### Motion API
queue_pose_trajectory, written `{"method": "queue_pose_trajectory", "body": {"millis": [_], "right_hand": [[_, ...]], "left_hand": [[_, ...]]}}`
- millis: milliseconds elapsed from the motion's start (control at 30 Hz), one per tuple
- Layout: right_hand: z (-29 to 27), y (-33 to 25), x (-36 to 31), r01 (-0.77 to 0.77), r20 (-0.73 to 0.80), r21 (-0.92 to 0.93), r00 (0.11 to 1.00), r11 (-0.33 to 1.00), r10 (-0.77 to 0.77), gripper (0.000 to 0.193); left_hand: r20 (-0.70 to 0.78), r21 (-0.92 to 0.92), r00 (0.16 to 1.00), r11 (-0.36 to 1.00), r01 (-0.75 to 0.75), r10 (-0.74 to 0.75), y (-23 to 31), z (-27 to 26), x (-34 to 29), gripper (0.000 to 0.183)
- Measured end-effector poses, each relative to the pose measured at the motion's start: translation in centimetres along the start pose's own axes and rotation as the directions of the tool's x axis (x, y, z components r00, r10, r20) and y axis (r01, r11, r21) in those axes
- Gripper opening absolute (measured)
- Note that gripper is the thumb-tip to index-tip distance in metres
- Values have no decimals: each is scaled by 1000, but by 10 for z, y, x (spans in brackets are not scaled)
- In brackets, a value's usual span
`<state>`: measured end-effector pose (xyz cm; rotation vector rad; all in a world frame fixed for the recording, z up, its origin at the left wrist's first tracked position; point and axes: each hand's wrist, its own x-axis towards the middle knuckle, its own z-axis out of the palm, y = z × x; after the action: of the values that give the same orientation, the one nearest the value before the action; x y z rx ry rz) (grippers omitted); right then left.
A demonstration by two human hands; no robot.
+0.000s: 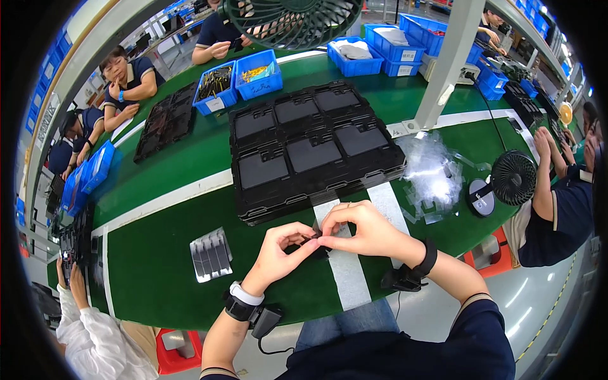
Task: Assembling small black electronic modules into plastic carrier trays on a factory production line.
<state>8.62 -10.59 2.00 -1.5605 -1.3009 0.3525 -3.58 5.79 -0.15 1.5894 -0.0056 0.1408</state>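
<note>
Your left hand [282, 248] and right hand [362, 229] both pinch, fingertips closed, what looks like a small flat black plastic part [315, 239] lying between them over the green table mat [158, 266], just before the stacked black trays [310, 152].

- I see a green bench [177, 266] crossed by white stripes.
- On it lie stacked black trays [310, 152], a small grey ridged tray [211, 254], blue bins [237, 79], a heap of clear film scraps [432, 174] and a small black fan [512, 178].

Factory assembly line, green worktable [190, 266], blue parts bins [256, 75], stacked black trays [310, 152], uniformed workers [130, 79] alongside
</note>
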Motion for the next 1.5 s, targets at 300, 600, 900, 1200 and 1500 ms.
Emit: {"method": "queue_pose_trajectory", "body": {"millis": [300,600,900,1200,1500], "right_hand": [[-16,-12,-31,-196,-11,179,979,964,201,12],[-103,4,-107,-424,-335,-794,903,436,269,27],[-94,10,-125,-437,-323,-850,873,293,365,51],[-126,5,8,-163,-152,-827,986,538,64,44],[-132,107,140,-535,-308,-753,801,384,514,54]], "left_hand": [[136,26,990,999,23,-26,-2,6,-3,11],[6,484,1000,875,19,-24,6,6,5,41],[-31,579,994,812,-71,109,10,4,4,39],[-13,664,992,742,-87,127,5,-1,-1,19],[156,655,981,731,-190,115,1,1,2,19]]}}
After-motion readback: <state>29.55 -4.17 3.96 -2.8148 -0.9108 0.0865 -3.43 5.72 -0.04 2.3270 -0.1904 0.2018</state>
